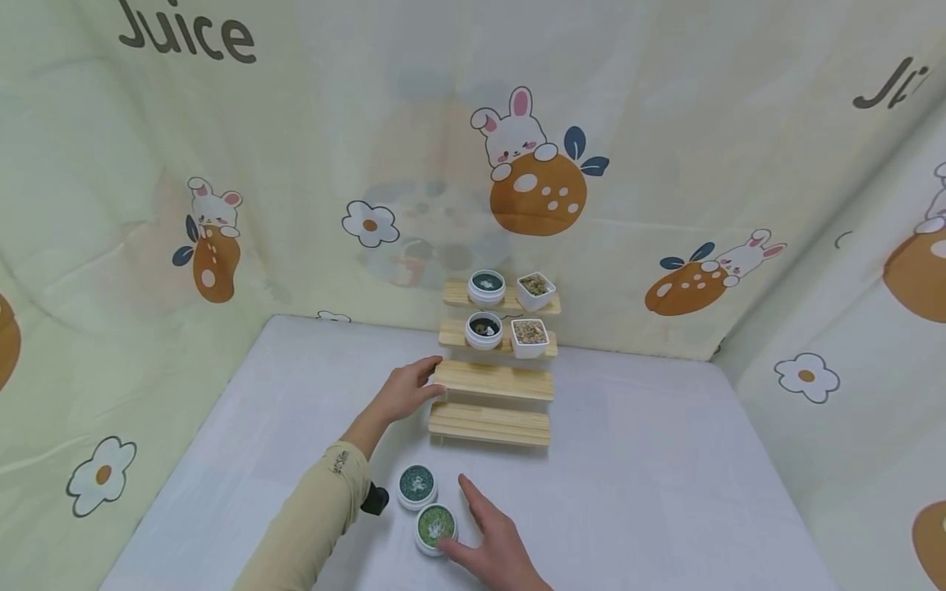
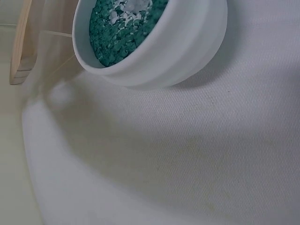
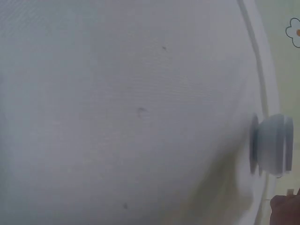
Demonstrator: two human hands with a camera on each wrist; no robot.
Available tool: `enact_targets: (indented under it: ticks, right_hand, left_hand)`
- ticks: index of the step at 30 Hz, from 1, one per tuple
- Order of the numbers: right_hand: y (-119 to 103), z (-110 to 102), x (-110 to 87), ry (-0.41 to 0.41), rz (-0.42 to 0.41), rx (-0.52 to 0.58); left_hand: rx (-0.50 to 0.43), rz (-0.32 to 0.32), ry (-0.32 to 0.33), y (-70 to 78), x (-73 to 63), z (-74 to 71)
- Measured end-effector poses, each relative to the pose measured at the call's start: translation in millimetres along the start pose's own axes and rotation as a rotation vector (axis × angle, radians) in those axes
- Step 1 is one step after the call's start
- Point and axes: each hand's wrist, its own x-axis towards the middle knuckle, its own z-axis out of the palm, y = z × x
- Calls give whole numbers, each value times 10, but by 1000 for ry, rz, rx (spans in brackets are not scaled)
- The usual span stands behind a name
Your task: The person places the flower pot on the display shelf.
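A wooden stepped rack (image 1: 491, 382) stands toward the back of the table. My left hand (image 1: 402, 391) is at the rack's left side, thumb and fingers spread apart near the ends of its lower steps; whether they touch the wood I cannot tell. In front of the rack are two round white pots, one with dark teal granules (image 1: 417, 484), one with green granules (image 1: 436, 527). My right hand (image 1: 493, 548) is beside the green pot, its thumb tip at the rim and its index finger extended. The left wrist view shows a white pot of teal granules (image 2: 187, 51) close up.
On the rack's upper two steps stand two round white pots (image 1: 486, 287) (image 1: 484, 330) and two square white pots (image 1: 535, 291) (image 1: 530, 337) with grainy contents. A white cloth (image 1: 650, 492) covers the table. Curtains (image 1: 414, 123) with rabbit prints hang behind and at both sides.
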Motion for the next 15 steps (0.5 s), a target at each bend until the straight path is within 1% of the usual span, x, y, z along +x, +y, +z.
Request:
enact_targets:
  ticks: [3,7,15]
  right_hand:
    - [32,53,-20,-8,-8,-37]
    - [57,110,-30,-13,-12,-38]
    - [66,165,-11,-64,49,-13]
  left_hand:
    - [1,-1,-2,3,-2,-1]
    - [4,-3,-4,9,-4,-4]
    - [11,-4,-3,15,-6,-8]
